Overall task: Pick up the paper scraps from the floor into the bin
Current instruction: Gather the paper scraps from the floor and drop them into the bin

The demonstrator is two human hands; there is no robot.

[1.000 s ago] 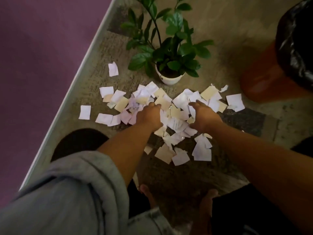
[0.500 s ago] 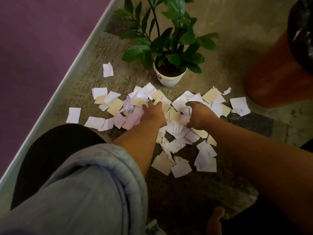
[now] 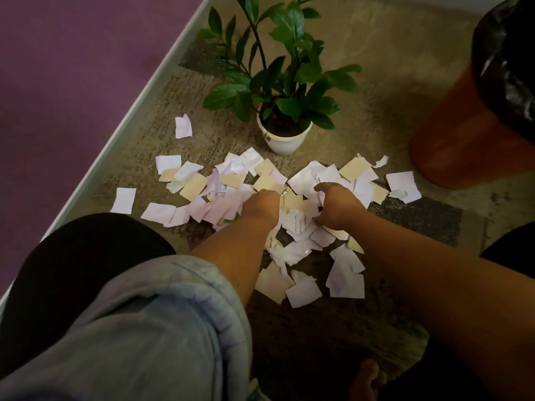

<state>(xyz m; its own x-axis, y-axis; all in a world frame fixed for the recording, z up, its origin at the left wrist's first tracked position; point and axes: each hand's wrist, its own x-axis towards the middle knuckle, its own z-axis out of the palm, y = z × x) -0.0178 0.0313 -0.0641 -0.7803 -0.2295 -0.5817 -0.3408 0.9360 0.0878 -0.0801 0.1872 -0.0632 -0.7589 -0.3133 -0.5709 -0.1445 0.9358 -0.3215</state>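
Head view: paper scraps (image 3: 295,224) lie between left hand (image 3: 262,205) and right hand (image 3: 337,205).

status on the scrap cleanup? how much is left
Done: nothing visibly; the bin's inside is out of view. In hand: left hand and right hand are down in the middle of the paper scraps, gathering a bunch. Left: nearly all of it, the spread in front of the potted plant plus the stray scrap near the wall.
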